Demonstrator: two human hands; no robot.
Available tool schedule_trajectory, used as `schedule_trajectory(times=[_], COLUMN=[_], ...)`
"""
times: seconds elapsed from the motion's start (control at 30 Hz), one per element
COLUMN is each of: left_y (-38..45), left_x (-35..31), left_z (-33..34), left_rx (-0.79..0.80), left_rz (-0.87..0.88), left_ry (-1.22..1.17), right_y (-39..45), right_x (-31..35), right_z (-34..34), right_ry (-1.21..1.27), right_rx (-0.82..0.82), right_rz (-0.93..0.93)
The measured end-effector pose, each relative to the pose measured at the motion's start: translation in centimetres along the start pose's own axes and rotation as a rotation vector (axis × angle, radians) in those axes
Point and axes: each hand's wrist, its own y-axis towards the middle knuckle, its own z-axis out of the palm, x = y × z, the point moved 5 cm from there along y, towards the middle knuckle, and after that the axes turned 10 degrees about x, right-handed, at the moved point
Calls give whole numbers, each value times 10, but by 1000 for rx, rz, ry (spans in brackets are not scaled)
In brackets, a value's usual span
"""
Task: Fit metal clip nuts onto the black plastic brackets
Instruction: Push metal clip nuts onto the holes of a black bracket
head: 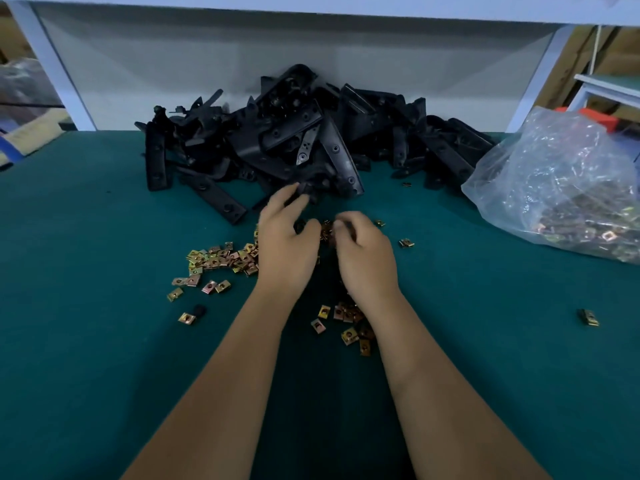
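Green mat (104,341): left hand (285,251) grips blurred bracket (306,190); right hand (363,258) grip unclear.

open green mat (86,306) at left (few clip nuts (214,261)); bracket pile (277,140) behind, plastic bag (561,188) at right

A table (86,341) covered in dark green matting fills the foreground. Behind it runs a pale grey back panel (242,64) between slanted white uprights (52,64), under a white shelf edge (311,5). Brown boards (581,64) stand at right beside a small white stand (602,88). The light is dim and cool.
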Motion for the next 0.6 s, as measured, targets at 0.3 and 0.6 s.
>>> schedule_trajectory(times=[0.3,0.6], left_y=[-27,-14], left_x=[-4,15], left_z=[-2,-28], left_rx=[95,-202], left_rz=[-181,-193], left_ry=[-584,-333], right_y=[-6,-7], right_x=[9,-5], right_z=[-7,-28], right_ry=[253,567], right_rx=[-9,-306], right_rz=[-80,-17])
